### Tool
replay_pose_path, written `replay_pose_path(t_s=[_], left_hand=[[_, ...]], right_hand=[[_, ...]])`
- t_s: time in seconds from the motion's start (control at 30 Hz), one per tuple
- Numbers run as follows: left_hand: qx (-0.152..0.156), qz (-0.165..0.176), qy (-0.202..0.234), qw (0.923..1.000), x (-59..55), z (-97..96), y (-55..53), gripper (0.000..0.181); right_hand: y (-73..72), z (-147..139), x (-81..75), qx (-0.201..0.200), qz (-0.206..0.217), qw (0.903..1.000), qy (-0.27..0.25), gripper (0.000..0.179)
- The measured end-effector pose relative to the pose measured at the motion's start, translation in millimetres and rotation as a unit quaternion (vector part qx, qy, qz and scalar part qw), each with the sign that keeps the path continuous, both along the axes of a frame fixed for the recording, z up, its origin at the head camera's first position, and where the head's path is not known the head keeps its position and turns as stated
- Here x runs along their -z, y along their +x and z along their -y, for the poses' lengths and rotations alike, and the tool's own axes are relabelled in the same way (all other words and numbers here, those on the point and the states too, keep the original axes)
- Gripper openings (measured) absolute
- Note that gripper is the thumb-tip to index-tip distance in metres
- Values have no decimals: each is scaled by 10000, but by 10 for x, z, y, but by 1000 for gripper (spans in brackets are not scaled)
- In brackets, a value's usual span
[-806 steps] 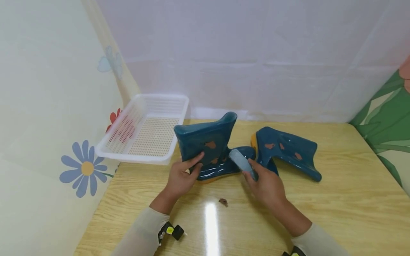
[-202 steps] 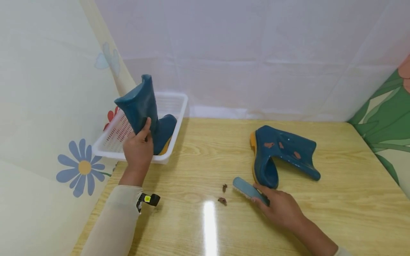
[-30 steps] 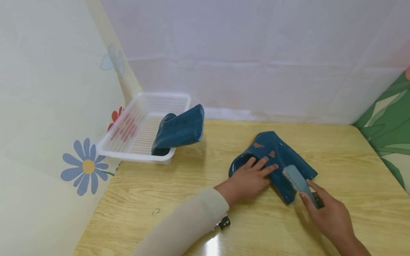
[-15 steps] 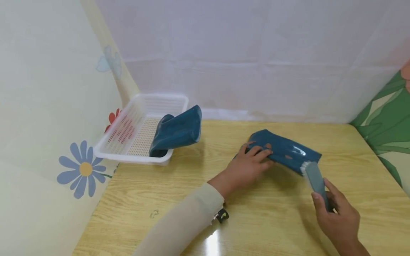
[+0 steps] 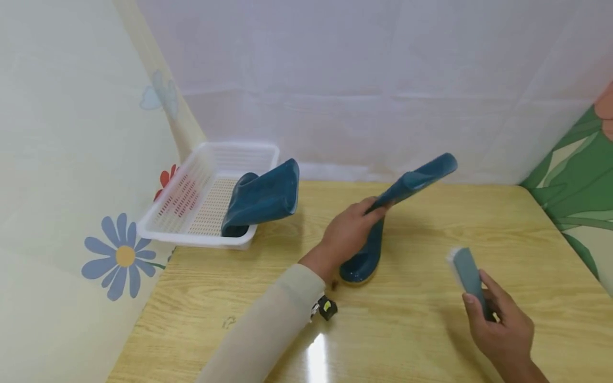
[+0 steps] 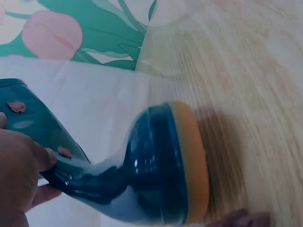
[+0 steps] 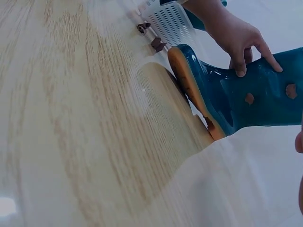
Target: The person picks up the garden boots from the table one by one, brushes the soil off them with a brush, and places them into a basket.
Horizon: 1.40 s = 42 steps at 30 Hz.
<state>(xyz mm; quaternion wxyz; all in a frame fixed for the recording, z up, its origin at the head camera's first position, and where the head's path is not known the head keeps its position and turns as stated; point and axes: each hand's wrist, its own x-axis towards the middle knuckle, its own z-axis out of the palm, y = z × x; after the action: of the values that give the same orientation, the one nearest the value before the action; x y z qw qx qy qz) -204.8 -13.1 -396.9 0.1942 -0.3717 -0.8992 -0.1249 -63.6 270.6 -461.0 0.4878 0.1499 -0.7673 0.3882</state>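
Since the frame half a second ago, the held boot [image 5: 369, 252] has been raised from lying on its side; it now stands sole down over the table [image 5: 412, 335], its shaft leaning to the right, though whether the whole sole touches is unclear. The left hand [image 5: 349, 231] grips it near the ankle, fingers and thumb closed about the shaft. Brown patches [image 7: 249, 98] mark that shaft in the right wrist view. Apart from the boot, the right hand [image 5: 506, 327] holds a grey-blue brush [image 5: 470, 279] pinched between thumb and fingers, the whitish bristles turned toward the boot's side. Brown scraps [image 7: 157, 44] lie on the table near the toe. Farther left, a second boot [image 5: 263, 197] leans out over the edge of a white basket [image 5: 191, 240].
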Motion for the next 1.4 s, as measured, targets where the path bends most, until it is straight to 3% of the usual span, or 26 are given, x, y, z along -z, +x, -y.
replay_pose_path(t_s=[0.17,0.33,0.43,0.67,0.87,0.97,1.2,1.4], left_hand=[[174,-42,670,9976,46,74,-57,49],[246,-204,1254,9916,86,154,-92,49],[299,-131,1564,9871,85,197,-99,51],[351,529,2280,9716,79,338,-98,59],[535,1051,2887,9501,141,555,-49,58],[617,1180,3026,9438,133,666,-22,58],[673,1311,2871,9465,86,831,-43,60],[546,1276,2811,9496,153,848,31,63]], right_hand=[[-4,-10,40,-53,-34,10000,41,65],[-11,-20,72,-41,39,9998,175,67],[-8,-13,76,-2,37,9997,235,68],[-19,38,46,64,-84,9994,332,70],[-15,75,35,17,92,9981,614,73],[-18,90,43,-101,233,9966,778,72],[-25,136,86,-314,353,9938,1009,71],[-6,202,54,-384,733,9901,1130,69]])
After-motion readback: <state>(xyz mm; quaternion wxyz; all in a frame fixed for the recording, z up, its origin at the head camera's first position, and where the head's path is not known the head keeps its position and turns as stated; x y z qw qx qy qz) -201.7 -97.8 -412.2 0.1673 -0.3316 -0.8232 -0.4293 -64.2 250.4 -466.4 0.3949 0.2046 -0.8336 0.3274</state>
